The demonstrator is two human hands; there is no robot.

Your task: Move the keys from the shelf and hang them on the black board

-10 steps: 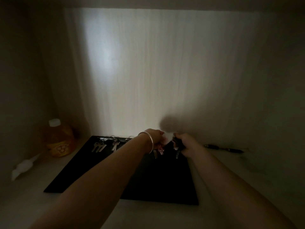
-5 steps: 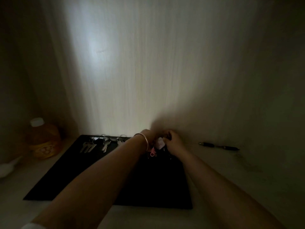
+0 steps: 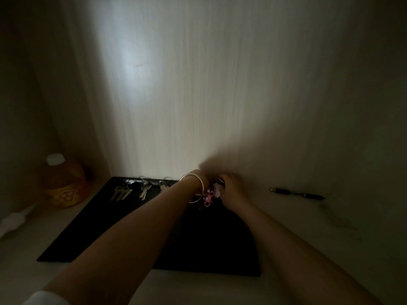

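Observation:
A black board [image 3: 123, 223] lies flat on the dim shelf, its far edge against the back wall. Along that far edge hang three sets of silver keys: one at the left [image 3: 120, 192], one in the middle [image 3: 144, 191] and a third [image 3: 163, 186] partly behind my left arm. My left hand [image 3: 201, 179], a bangle on its wrist, and my right hand [image 3: 231, 189] meet at the board's far right edge. Between them is a key bunch with a pink clasp [image 3: 208, 198] that dangles below. Both hands grip it; the fingers are mostly hidden.
An orange bottle [image 3: 62, 183] with a white cap stands at the left in the corner. A white object [image 3: 13, 221] lies at the left near the front. A black pen [image 3: 297, 193] lies to the right by the back wall.
Both hands have moved closer together and toward the back wall with the pink-clasp key bunch. The view has tilted slightly; the hung keys have not moved.

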